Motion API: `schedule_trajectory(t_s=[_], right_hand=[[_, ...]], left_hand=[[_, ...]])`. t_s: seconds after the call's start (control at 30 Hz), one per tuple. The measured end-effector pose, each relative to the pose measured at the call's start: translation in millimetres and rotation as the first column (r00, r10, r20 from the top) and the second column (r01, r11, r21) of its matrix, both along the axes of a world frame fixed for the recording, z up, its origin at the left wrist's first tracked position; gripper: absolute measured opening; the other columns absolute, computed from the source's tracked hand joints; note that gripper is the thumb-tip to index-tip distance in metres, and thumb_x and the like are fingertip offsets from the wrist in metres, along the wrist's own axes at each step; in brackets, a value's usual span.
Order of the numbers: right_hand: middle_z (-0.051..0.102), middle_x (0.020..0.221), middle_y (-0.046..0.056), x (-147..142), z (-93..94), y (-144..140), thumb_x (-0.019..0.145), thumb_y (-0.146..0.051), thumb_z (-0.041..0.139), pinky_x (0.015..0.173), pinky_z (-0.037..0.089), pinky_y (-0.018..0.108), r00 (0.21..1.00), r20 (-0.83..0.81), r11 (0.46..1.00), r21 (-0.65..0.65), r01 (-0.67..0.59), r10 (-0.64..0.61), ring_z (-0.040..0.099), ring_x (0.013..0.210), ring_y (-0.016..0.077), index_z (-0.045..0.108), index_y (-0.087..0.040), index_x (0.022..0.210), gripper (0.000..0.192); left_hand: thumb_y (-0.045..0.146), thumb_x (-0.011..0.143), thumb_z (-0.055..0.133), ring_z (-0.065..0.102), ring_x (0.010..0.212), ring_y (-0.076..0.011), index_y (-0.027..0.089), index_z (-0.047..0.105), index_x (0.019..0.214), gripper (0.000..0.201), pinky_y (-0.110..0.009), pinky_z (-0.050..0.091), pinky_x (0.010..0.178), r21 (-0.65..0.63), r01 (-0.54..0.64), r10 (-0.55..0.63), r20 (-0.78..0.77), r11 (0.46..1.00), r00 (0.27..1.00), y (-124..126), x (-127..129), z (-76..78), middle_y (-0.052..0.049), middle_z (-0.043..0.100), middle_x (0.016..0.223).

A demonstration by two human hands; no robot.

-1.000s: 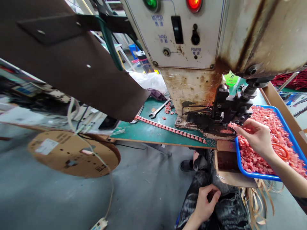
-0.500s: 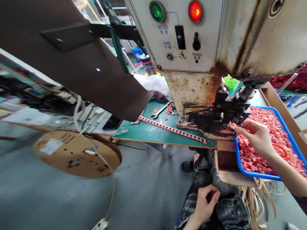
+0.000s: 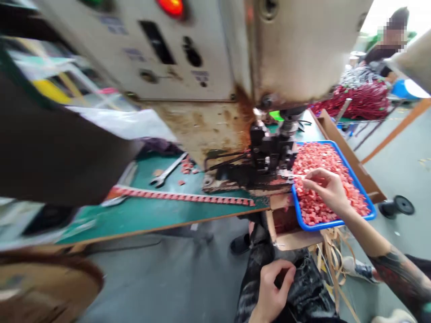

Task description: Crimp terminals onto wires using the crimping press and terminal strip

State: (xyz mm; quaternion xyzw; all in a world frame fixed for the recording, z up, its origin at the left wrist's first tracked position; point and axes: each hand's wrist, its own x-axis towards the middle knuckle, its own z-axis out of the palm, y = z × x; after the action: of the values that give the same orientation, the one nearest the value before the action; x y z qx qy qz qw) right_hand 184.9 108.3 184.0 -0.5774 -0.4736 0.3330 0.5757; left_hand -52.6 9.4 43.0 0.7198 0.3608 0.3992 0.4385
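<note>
Your right hand point(image 3: 328, 190) is over the blue tray point(image 3: 357, 181) of red pieces point(image 3: 319, 159). Its thumb and forefinger are pinched on something small, too blurred to name, pointing at 9 o'clock toward the press point(image 3: 269, 154). Your left hand point(image 3: 272, 291) lies at 6 o'clock on your lap, fingers curled loosely, holding nothing that I can see.

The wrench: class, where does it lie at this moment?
In the head view, the wrench lies on the green bench top, left of the machine's rusty base, behind the strip of red pieces.
</note>
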Motion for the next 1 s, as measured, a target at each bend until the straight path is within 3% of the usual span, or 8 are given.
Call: schedule_trajectory(t_s=[0.2, 0.33, 0.53, 0.67, 0.73, 0.8, 0.9, 1.0], right_hand=[[0.072, 0.077, 0.001, 6.6, -12.7, -23.7, 0.070, -0.051, 0.088, 0.067, 0.060, 0.030, 0.994, -0.105, 0.999, -0.032, 0.032, -0.035, 0.067, 0.067, 0.0146, 0.066, -0.020, 0.078, 0.039], [0.069, 0.079, 0.000, 6.3, -19.8, -40.5, 0.078, -0.045, 0.083, 0.063, 0.055, 0.026, 0.996, -0.079, 1.000, -0.002, 0.031, -0.031, 0.063, 0.066, 0.0123, 0.071, -0.021, 0.086, 0.029], [0.065, 0.087, 0.003, 4.8, -26.1, -41.1, 0.093, -0.040, 0.067, 0.064, 0.052, 0.028, 0.973, 0.226, 0.998, 0.011, -0.057, 0.053, 0.061, 0.076, 0.0164, 0.078, -0.025, 0.115, 0.028], [0.060, 0.080, 0.003, -1.3, -24.0, -30.5, 0.096, -0.025, 0.057, 0.067, 0.050, 0.031, 0.835, 0.548, 0.991, 0.086, -0.101, 0.037, 0.059, 0.073, 0.0171, 0.082, -0.025, 0.100, 0.026], [0.061, 0.082, 0.004, -5.0, -19.6, -27.6, 0.095, -0.021, 0.054, 0.066, 0.049, 0.030, 0.794, 0.607, 0.985, 0.112, -0.134, 0.040, 0.059, 0.071, 0.0167, 0.081, -0.024, 0.100, 0.028], [0.064, 0.085, 0.005, -6.8, -14.2, -28.6, 0.096, -0.020, 0.053, 0.066, 0.050, 0.030, 0.788, 0.614, 0.981, 0.116, -0.157, 0.053, 0.060, 0.072, 0.0164, 0.080, -0.024, 0.103, 0.027], [0.067, 0.091, 0.005, -4.3, -8.4, -37.6, 0.097, -0.024, 0.058, 0.071, 0.052, 0.031, 0.849, 0.525, 0.987, 0.107, -0.124, 0.049, 0.063, 0.080, 0.0175, 0.077, -0.025, 0.111, 0.024], [0.066, 0.091, 0.004, 0.3, -7.4, -52.9, 0.095, -0.029, 0.065, 0.071, 0.056, 0.031, 0.945, 0.327, 0.996, 0.089, -0.030, -0.001, 0.064, 0.082, 0.0181, 0.075, -0.025, 0.118, 0.025]], left_hand=[[0.039, 0.098, 0.057, 0.064, 0.055, -0.0148, 0.019, 0.073, 0.077, 0.034, -0.022, 0.050, 0.059, -0.119, 0.194, -0.199, -0.033, 0.974, 0.979, 5.0, 19.1, -32.8, -0.001, 0.069, 0.060], [0.038, 0.096, 0.056, 0.064, 0.051, -0.0148, 0.018, 0.073, 0.077, 0.033, -0.021, 0.048, 0.055, -0.211, 0.203, -0.218, -0.047, 0.956, 0.975, 7.3, 20.7, -38.4, -0.001, 0.068, 0.056], [0.032, 0.092, 0.058, 0.065, 0.056, -0.0156, 0.017, 0.074, 0.077, 0.026, -0.023, 0.049, 0.060, -0.268, 0.186, -0.213, -0.075, 0.945, 0.974, 2.8, 19.9, -36.8, -0.002, 0.069, 0.057], [0.029, 0.092, 0.059, 0.066, 0.057, -0.0154, 0.017, 0.073, 0.078, 0.023, -0.023, 0.050, 0.061, -0.252, 0.173, -0.204, -0.106, 0.952, 0.973, -0.6, 20.9, -34.1, -0.002, 0.070, 0.059], [0.028, 0.093, 0.058, 0.065, 0.055, -0.0145, 0.017, 0.072, 0.076, 0.024, -0.023, 0.049, 0.060, -0.160, 0.175, -0.193, -0.104, 0.972, 0.976, -1.3, 17.9, -23.7, -0.002, 0.070, 0.060], [0.027, 0.095, 0.056, 0.063, 0.053, -0.0136, 0.018, 0.070, 0.077, 0.025, -0.023, 0.049, 0.058, 0.021, 0.187, -0.185, -0.082, 0.982, 0.979, 2.1, 11.4, -3.3, -0.002, 0.070, 0.061], [0.024, 0.098, 0.054, 0.064, 0.057, -0.0147, 0.018, 0.068, 0.085, 0.020, -0.025, 0.050, 0.061, 0.334, 0.139, -0.126, -0.061, 0.932, 0.990, 22.4, 1.2, 42.7, -0.003, 0.070, 0.066], [0.019, 0.099, 0.055, 0.067, 0.073, -0.0182, 0.018, 0.067, 0.095, 0.013, -0.030, 0.054, 0.072, 0.450, 0.061, 0.045, -0.222, 0.891, 0.974, 60.4, 4.0, 88.3, -0.006, 0.074, 0.081]])
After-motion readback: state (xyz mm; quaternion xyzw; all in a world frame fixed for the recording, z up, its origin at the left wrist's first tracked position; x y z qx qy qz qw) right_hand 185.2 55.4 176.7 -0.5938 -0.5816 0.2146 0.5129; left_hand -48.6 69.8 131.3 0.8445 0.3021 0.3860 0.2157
